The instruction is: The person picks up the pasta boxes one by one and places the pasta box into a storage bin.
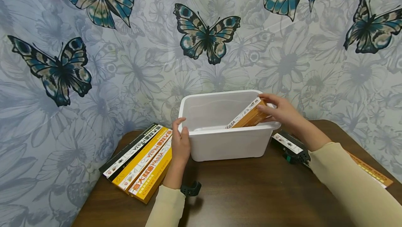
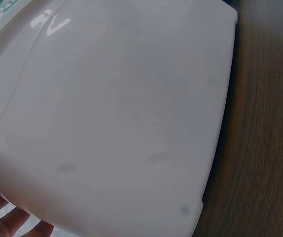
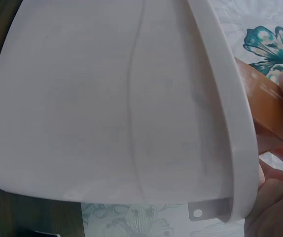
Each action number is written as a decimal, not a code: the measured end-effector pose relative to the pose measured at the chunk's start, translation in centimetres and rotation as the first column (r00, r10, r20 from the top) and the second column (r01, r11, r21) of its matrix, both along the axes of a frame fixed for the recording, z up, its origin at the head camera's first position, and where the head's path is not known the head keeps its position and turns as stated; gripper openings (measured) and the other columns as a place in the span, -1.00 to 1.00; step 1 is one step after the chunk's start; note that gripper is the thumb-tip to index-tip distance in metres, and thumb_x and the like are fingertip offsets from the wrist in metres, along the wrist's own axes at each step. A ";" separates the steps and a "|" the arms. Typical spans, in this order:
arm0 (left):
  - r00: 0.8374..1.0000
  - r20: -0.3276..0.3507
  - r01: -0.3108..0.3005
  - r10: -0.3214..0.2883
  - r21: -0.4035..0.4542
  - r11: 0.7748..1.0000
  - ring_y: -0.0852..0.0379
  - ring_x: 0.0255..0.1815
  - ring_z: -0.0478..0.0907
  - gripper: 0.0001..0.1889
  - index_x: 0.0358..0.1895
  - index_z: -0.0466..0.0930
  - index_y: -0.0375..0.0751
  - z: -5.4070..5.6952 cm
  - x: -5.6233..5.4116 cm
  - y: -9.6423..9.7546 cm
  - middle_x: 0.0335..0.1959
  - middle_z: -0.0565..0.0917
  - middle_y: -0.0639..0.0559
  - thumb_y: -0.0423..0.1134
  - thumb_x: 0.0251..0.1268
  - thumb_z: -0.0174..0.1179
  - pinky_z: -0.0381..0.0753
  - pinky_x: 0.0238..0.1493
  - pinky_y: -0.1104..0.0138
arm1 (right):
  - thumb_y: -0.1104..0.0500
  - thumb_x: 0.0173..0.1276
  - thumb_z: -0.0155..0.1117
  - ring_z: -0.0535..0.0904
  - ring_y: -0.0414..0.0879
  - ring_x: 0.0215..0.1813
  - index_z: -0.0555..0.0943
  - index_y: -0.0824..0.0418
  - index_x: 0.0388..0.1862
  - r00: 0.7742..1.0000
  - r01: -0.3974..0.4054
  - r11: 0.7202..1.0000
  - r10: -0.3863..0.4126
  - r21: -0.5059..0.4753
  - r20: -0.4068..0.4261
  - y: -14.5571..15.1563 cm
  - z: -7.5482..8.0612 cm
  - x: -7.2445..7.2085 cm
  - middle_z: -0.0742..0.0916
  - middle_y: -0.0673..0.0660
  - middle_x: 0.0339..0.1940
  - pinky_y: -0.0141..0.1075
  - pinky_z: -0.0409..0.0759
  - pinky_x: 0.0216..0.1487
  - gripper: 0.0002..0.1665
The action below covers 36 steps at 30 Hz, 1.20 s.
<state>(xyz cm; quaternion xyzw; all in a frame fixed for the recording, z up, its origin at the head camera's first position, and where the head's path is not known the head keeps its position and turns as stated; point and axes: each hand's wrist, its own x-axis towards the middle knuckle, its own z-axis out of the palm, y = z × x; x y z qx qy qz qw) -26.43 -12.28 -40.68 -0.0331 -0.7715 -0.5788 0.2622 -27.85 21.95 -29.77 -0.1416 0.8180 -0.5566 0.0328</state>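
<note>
A white plastic bin (image 1: 229, 146) stands on the table. At its left end my left hand (image 1: 181, 145) grips the rim, thumb and fingers at the edge; some of its fingers (image 2: 13, 219) show under the bin wall in the left wrist view. Over the bin's right side my right hand (image 1: 279, 112) holds an orange pasta box (image 1: 251, 115) with a white printed side. The box tilts down into the bin, its lower end hidden behind the front wall. In the right wrist view, the box (image 3: 269, 103) shows beyond the rim between thumb and fingers.
Left of the bin, several long pasta boxes (image 1: 141, 164), black and yellow, lie side by side. Right of it, a black box (image 1: 290, 146) and an orange box (image 1: 373, 167) lie partly behind the right forearm. A butterfly-patterned cloth (image 1: 141, 80) rises behind the brown table (image 1: 251, 192).
</note>
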 end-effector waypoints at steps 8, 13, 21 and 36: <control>1.000 0.002 0.008 -0.008 0.015 1.000 -0.21 0.34 0.43 -0.58 0.29 0.36 0.03 0.1 0.0 0.0 0.40 0.43 -0.18 -0.03 0.44 -0.14 0.34 0.33 -0.14 | -0.10 0.43 0.25 0.50 0.29 0.34 0.29 0.09 0.52 0.992 -0.022 0.955 0.058 0.296 -0.112 -0.1 -0.4 -0.8 0.47 0.28 0.45 0.10 0.54 0.22 -0.23; 1.000 0.009 0.013 -0.013 0.012 1.000 -0.20 0.33 0.43 -0.60 0.29 0.35 0.04 0.0 0.1 0.1 0.40 0.43 -0.17 -0.07 0.44 -0.13 0.35 0.32 -0.13 | -0.03 0.39 0.32 0.49 0.23 0.34 0.36 0.21 0.45 0.968 -0.045 0.921 0.136 0.388 -0.211 -0.8 -1.1 -1.2 0.60 0.27 0.29 0.19 0.39 0.35 -0.26; 1.000 0.001 0.013 -0.013 -0.006 1.000 -0.21 0.35 0.41 -0.59 0.29 0.35 0.03 0.1 0.2 0.2 0.40 0.43 -0.15 -0.04 0.44 -0.14 0.34 0.33 -0.14 | -0.04 0.37 0.34 0.39 0.28 0.43 0.37 0.17 0.46 0.958 0.021 0.892 0.112 0.452 -0.265 -1.0 -1.7 -1.0 0.59 0.31 0.32 0.28 0.28 0.36 -0.25; 1.000 0.016 0.024 -0.024 -0.018 1.000 -0.26 0.39 0.38 -0.59 0.31 0.32 0.06 0.1 0.1 0.2 0.42 0.39 -0.14 -0.05 0.47 -0.15 0.32 0.35 -0.15 | -0.16 0.39 0.28 0.35 0.22 0.48 0.44 0.04 0.42 0.954 0.059 0.868 0.096 0.493 -0.285 -1.2 -2.0 -0.6 0.55 0.17 0.41 0.27 0.32 0.34 -0.31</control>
